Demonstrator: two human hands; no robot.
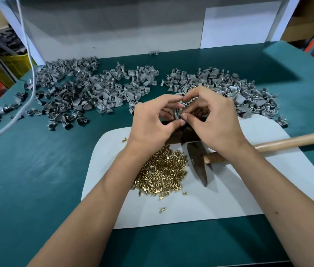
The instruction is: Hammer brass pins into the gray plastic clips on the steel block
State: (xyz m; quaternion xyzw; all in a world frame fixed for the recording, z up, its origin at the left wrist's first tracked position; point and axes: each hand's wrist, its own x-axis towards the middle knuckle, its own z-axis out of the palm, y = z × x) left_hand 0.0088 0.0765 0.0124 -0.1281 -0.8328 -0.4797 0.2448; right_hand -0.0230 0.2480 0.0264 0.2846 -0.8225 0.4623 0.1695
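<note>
Head camera view, looking forward and down over a dark green work table [36, 180]. Two bare forearms reach in from the bottom edge and meet near the middle.

The left hand [152, 120] has its fingers curled and its thumb pressed against a small gray plastic clip [179, 110], gripping it from the left. The right hand [214, 120] faces it, thumb and forefinger pinched together right at the clip; whether a pin sits between those fingertips is too small to tell. Both hands hover together above a dark steel block [181, 134], mostly hidden beneath them, which rests at the far edge of a white rounded mat [248, 189].

On the mat, just below the left wrist, lies a heap of small brass pins [162, 170], with a few loose ones scattered nearer the camera. Beside the heap on its right lies a hammer with a dark metal head and a pale wooden handle [287, 140]; the head points toward the camera, and the handle runs off to the right under the right wrist. Neither hand touches it.

Farther back, a wide spread of gray plastic clips [86, 89] covers the table to the left, and a second pile of gray clips [239, 89] lies to the right, just behind the hands. A white cord [29, 60] hangs down at the left. A white panel [113, 26] stands at the rear.
</note>
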